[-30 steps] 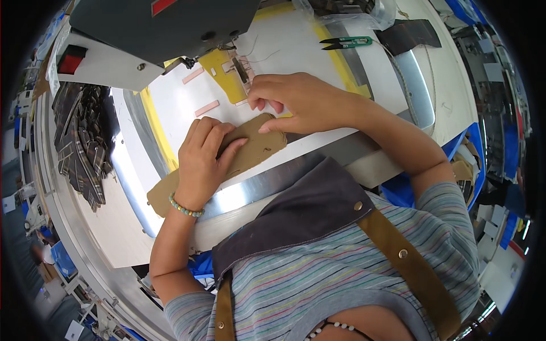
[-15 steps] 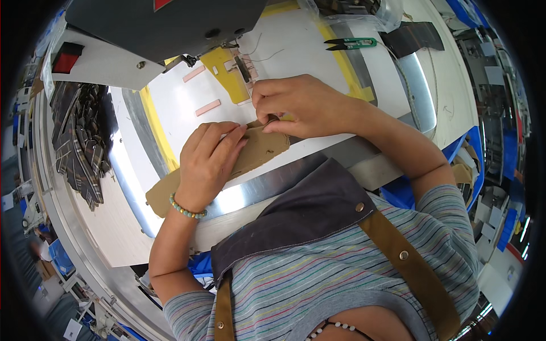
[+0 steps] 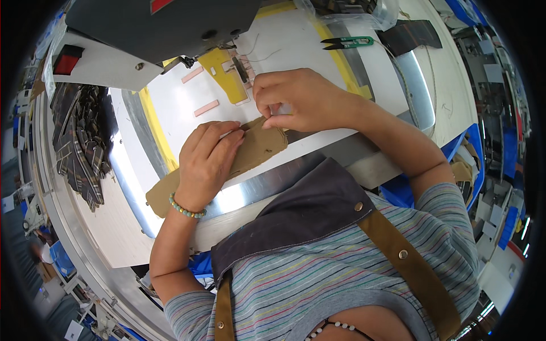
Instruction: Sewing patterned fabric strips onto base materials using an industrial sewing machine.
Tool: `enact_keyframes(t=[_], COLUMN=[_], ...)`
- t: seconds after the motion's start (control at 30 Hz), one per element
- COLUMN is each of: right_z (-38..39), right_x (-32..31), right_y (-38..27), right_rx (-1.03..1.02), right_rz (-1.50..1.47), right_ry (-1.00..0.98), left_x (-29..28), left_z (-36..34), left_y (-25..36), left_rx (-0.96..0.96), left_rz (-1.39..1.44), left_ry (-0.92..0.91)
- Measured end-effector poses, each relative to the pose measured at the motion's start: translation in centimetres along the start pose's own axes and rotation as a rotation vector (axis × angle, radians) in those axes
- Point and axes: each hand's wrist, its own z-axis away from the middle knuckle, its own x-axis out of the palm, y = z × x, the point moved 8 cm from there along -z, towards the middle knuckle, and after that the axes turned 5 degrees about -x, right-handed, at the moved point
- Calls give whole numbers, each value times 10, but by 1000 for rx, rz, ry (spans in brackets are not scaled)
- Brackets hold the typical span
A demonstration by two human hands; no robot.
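Observation:
A long brown fabric piece [image 3: 259, 150] lies slantwise across the near part of the white work plate [image 3: 176, 108], with a small dark thread mark near its right end. My left hand [image 3: 209, 156] is closed over its middle, fingertips at the upper edge. At the far right corner of the same piece, the thumb and bent fingers of my right hand [image 3: 301, 102] pinch the edge; the exact grip is partly hidden. Just beyond my right fingers is a yellow template [image 3: 227, 79] with a dark metal clamp piece [image 3: 240, 69] and loose threads beside it.
A dark sewing machine head [image 3: 165, 28] overhangs the far left. Green-handled thread snips [image 3: 348, 42] lie at the far right, near a dark fabric strip [image 3: 410, 37]. Dark plaid fabric pieces [image 3: 79, 142] are heaped on the left. Pink strips [image 3: 206, 108] sit on the plate.
My right hand has shifted slightly up and away, and the dark bit between its fingers no longer shows. My left hand and the fabric stay nearly in place.

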Motion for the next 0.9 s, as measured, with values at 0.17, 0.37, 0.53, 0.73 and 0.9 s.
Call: enact_keyframes(t=[0.17,0.37,0.53,0.73,0.9], right_z=[-1,1,1,0,2], right_x=[0,2,2,5,7], right_y=[-6,-3,-4,-1,5], right_rx=[16,9,12,2,23], right_rz=[-49,-39,-26,-26,-23], right_ry=[-75,-84,-87,-117,-78], left_x=[1,2,2,2,3], left_z=[0,0,0,0,0], left_y=[0,1,2,1,1], left_rx=[-10,-12,17,6,15], left_rz=[-7,-9,-17,11,10], left_ry=[-7,-6,-15,-13,-9])
